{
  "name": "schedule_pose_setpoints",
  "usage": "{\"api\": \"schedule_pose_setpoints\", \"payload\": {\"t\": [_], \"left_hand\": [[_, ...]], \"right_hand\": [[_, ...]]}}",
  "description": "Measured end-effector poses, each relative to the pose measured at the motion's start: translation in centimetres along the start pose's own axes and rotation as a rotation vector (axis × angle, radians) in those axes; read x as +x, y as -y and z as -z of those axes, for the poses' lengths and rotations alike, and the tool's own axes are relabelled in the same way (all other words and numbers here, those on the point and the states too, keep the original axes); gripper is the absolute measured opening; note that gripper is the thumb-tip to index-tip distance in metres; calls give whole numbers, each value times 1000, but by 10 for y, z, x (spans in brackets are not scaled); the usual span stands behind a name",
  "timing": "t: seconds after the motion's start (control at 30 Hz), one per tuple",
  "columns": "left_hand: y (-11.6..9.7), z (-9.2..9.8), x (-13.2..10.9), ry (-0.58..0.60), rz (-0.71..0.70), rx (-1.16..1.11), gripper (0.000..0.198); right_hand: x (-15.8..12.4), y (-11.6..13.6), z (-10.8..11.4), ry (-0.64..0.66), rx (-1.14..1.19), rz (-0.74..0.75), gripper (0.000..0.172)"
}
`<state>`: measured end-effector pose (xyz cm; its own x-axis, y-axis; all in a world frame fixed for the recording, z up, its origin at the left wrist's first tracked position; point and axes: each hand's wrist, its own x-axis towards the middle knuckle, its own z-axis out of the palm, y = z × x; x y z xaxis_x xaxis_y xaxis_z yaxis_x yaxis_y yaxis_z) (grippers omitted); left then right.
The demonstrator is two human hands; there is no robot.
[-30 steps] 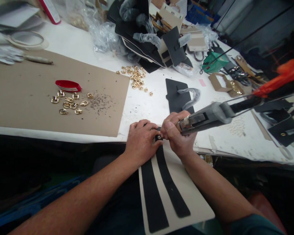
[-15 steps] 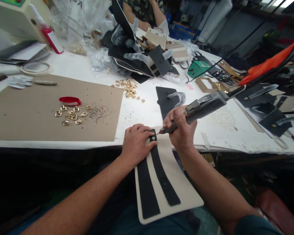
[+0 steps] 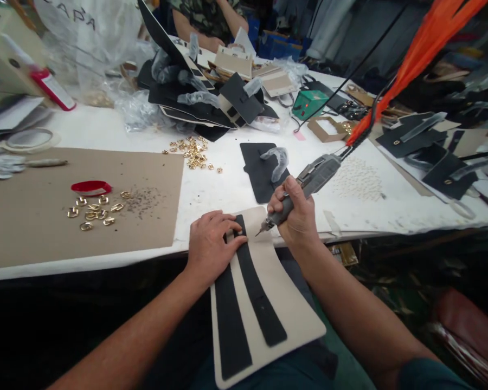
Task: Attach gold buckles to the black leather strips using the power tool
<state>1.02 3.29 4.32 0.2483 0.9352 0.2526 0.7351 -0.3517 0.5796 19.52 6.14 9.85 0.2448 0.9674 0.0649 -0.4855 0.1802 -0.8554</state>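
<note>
My right hand (image 3: 299, 219) is wrapped around a grey electric screwdriver (image 3: 311, 181). Its thin bit slants down just right of the black strap (image 3: 257, 292) and looks apart from it. With thumb and index finger, my left hand (image 3: 213, 241) grips the strap's upper end, where a small metal fastener partly shows. Beneath the strap lies a beige panel (image 3: 296, 314), tilted from the table edge down over my lap. A wider black strip (image 3: 230, 325) runs along the panel's left side, its top under my left hand.
Gold buckles (image 3: 93, 207) and a red oval piece (image 3: 91, 188) lie on brown card (image 3: 146, 168) at left. More gold hardware (image 3: 195, 151) sits behind. A black flap piece (image 3: 258, 168) lies ahead. An orange cord (image 3: 415, 70) rises from the screwdriver. Another person (image 3: 207, 24) sits across.
The screwdriver has pulled back from the strap's end, and its bit now points lower. My left hand keeps its grip. The whole view has shifted, so things sit further left.
</note>
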Motion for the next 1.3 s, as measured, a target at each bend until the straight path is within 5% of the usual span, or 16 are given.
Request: {"api": "schedule_pose_setpoints", "payload": {"t": [0.23, 0.5, 1.07, 1.3], "left_hand": [[-8, 9, 13, 85, 75, -9, 12], [-6, 10, 22, 182, 144, 22, 15], [-2, 1, 12, -1, 113, -16, 31], [2, -4, 4, -90, -75, 9, 27]], "right_hand": [[25, -26, 10, -98, 123, -138, 52], [35, -33, 10, -63, 183, -179, 47], [21, -30, 3, -39, 66, -60, 43], [18, -29, 2, -30, 73, -46, 43]]}}
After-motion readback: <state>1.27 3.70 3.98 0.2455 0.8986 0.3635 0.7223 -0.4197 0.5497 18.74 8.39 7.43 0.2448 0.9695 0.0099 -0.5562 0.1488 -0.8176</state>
